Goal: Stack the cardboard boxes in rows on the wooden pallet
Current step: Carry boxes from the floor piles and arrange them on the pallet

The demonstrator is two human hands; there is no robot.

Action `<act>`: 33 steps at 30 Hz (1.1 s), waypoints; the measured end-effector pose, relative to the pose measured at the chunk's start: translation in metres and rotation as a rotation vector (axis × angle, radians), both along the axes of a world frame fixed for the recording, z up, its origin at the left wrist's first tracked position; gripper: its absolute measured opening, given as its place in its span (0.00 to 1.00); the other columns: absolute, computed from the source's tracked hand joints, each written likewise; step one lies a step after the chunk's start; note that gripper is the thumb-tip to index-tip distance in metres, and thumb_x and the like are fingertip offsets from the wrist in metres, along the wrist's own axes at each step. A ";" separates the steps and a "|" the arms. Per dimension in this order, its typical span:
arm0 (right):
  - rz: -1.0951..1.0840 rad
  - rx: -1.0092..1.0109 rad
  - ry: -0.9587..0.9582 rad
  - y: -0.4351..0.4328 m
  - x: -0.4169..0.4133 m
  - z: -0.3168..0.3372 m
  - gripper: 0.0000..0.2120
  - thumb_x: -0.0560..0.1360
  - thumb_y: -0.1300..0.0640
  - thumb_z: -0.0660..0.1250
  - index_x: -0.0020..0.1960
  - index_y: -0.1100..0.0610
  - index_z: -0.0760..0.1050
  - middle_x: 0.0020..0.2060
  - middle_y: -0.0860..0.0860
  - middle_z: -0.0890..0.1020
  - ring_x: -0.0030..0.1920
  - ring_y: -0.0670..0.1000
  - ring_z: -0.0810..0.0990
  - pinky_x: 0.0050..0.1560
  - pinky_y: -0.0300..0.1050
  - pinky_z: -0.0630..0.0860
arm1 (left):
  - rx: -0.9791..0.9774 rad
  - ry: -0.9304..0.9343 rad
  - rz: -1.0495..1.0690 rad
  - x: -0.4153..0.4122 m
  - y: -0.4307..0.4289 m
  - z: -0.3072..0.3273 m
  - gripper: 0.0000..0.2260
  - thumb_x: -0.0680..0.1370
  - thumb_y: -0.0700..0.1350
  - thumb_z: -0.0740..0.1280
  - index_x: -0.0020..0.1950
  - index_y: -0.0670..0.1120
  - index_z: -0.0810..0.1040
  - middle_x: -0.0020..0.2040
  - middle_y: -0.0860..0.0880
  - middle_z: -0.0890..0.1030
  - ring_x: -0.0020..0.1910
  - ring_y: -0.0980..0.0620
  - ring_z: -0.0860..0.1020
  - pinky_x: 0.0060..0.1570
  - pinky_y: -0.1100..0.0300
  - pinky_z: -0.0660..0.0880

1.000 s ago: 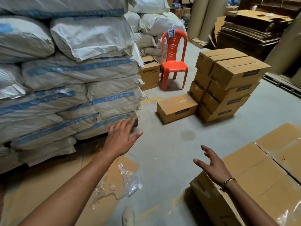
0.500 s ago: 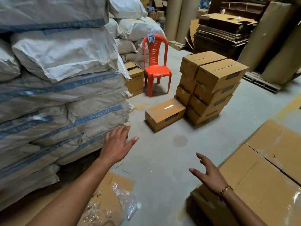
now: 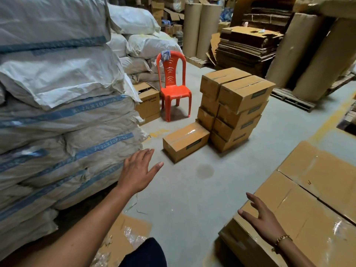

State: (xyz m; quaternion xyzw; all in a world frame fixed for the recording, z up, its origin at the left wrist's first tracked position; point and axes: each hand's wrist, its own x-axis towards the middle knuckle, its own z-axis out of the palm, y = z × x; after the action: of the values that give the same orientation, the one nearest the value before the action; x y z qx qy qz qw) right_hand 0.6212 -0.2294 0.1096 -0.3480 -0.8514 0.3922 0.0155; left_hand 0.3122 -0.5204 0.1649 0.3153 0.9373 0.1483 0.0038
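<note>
A single brown cardboard box (image 3: 185,143) lies on the concrete floor ahead of me. Beside it on the right stands a stack of similar boxes (image 3: 234,107), two columns, several high. At the lower right, large taped boxes (image 3: 308,205) lie side by side; whatever is under them is hidden. My left hand (image 3: 137,171) reaches forward with spread fingers and holds nothing, short of the single box. My right hand (image 3: 263,219), with a gold bracelet, hovers open over the near corner of the large boxes.
Tall stacks of white sacks (image 3: 57,112) wall off the left side. An orange plastic chair (image 3: 173,85) and an open box (image 3: 149,103) stand behind the single box. Flattened cardboard (image 3: 248,45) and big paper rolls (image 3: 202,27) fill the back. Plastic scraps lie by my feet.
The view has moved forward and turned right, so the boxes and chair appear nearer. Both hands stay open and extended, the right one now lower in frame.
</note>
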 end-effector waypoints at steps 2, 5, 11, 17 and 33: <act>-0.037 -0.008 0.016 0.007 -0.004 0.001 0.35 0.75 0.42 0.71 0.77 0.46 0.61 0.76 0.45 0.66 0.72 0.49 0.69 0.67 0.49 0.68 | -0.005 0.002 -0.015 -0.010 0.010 0.004 0.38 0.77 0.73 0.44 0.81 0.55 0.60 0.80 0.53 0.62 0.79 0.50 0.58 0.74 0.47 0.56; -0.095 -0.017 0.025 0.019 -0.011 -0.001 0.35 0.75 0.41 0.70 0.77 0.46 0.61 0.76 0.45 0.66 0.72 0.50 0.69 0.67 0.51 0.69 | -0.001 0.011 -0.046 -0.034 0.034 0.005 0.34 0.79 0.70 0.47 0.81 0.54 0.59 0.80 0.52 0.62 0.79 0.50 0.58 0.73 0.47 0.56; -0.186 -0.030 -0.007 0.063 -0.051 -0.013 0.35 0.74 0.42 0.72 0.76 0.46 0.63 0.75 0.46 0.67 0.72 0.51 0.69 0.68 0.53 0.70 | -0.004 0.010 -0.155 -0.100 0.119 -0.010 0.34 0.80 0.70 0.47 0.81 0.54 0.60 0.80 0.52 0.62 0.79 0.49 0.57 0.75 0.47 0.54; -0.173 -0.008 -0.003 0.127 -0.170 -0.013 0.35 0.75 0.42 0.71 0.77 0.46 0.61 0.75 0.45 0.67 0.71 0.49 0.71 0.67 0.52 0.71 | -0.008 -0.049 -0.223 -0.191 0.210 -0.034 0.31 0.82 0.67 0.51 0.80 0.52 0.61 0.79 0.51 0.64 0.78 0.49 0.59 0.73 0.46 0.56; -0.229 -0.146 0.082 0.216 -0.328 -0.018 0.33 0.75 0.45 0.72 0.76 0.45 0.63 0.72 0.45 0.71 0.64 0.44 0.72 0.61 0.45 0.70 | -0.096 -0.053 -0.204 -0.358 0.294 -0.052 0.39 0.75 0.73 0.43 0.79 0.52 0.64 0.78 0.51 0.67 0.77 0.48 0.62 0.71 0.45 0.60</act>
State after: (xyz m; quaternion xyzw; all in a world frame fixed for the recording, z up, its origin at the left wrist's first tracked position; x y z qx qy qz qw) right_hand 0.2930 -0.0137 0.0917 -0.4266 -0.7739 0.4628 0.0696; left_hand -0.0457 -0.2260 0.1130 0.4043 0.9060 0.1104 0.0589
